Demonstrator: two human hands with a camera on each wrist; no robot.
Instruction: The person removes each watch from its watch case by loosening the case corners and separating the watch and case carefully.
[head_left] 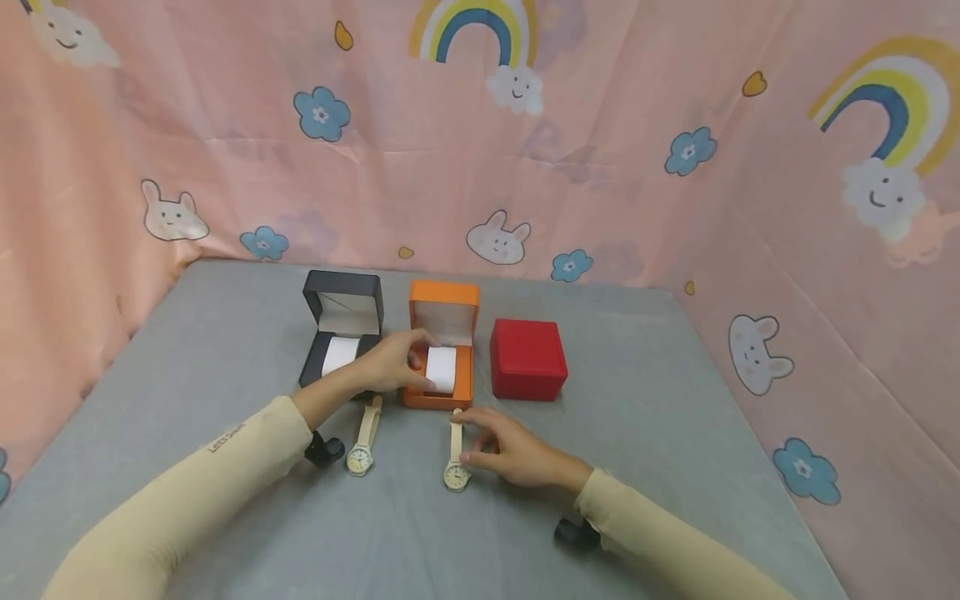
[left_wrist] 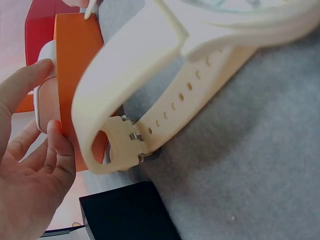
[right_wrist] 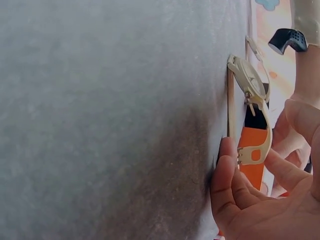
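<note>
a: where's the left hand (head_left: 393, 360)?

b: at the orange box (head_left: 442, 402), which stands with its lid up. it pinches the white cushion (head_left: 441, 370), the thumb at the near side and the fingers round the other side.

a: is the cushion out of the box?

b: it's over the box's open lower half, and the left wrist view shows it rising past the rim. i can't tell whether it's lifted or just sitting there.

a: and the right hand (head_left: 517, 450)?

b: it's over the right watch (head_left: 456, 477), which lies on the grey cloth (head_left: 405, 542) in front of the orange box. the index finger reaches the strap end, and the thumb is apart from the strap. the fingers are loosely bent, so i'd call that grip released. whether the index finger really presses on the strap, i can't tell.

a: what about the left watch (head_left: 360, 461)?

b: also pale, on the cloth in front of the black box (head_left: 343, 285), its strap pointing towards that box. neither hand holds it.

a: is the black box shut?

b: no, its lid is up too, and a second cushion (head_left: 340, 355) shows inside, partly behind the left arm. the red box (head_left: 528, 358) is closed, just beside the orange one on the right.

a: and behind them?

b: a pink curtain (head_left: 390, 183) with rainbows, rabbits and blue flowers.
</note>
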